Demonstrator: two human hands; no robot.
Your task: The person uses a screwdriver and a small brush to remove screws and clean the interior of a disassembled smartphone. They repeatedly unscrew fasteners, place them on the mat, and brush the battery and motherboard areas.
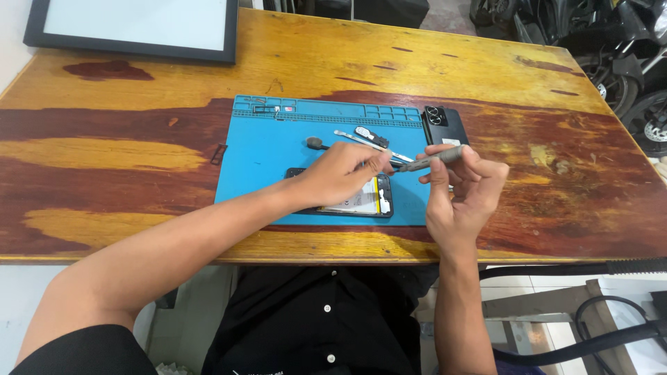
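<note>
Right hand (pixel 462 187): fingers pinched around a grey screwdriver (pixel 432 160), tip pointing left toward the other hand.
Left hand (pixel 340 173): fingertips pressed together at the screwdriver's tip, above the opened phone (pixel 372 201); what they pinch is too small to tell.
Opened phone: lies on the blue mat (pixel 264 160), near its front edge.
Back cover (pixel 445 125): black, at the mat's right edge.
Tweezers (pixel 365 142): on the mat, behind the hands.
Table (pixel 139 153): worn wood.
</note>
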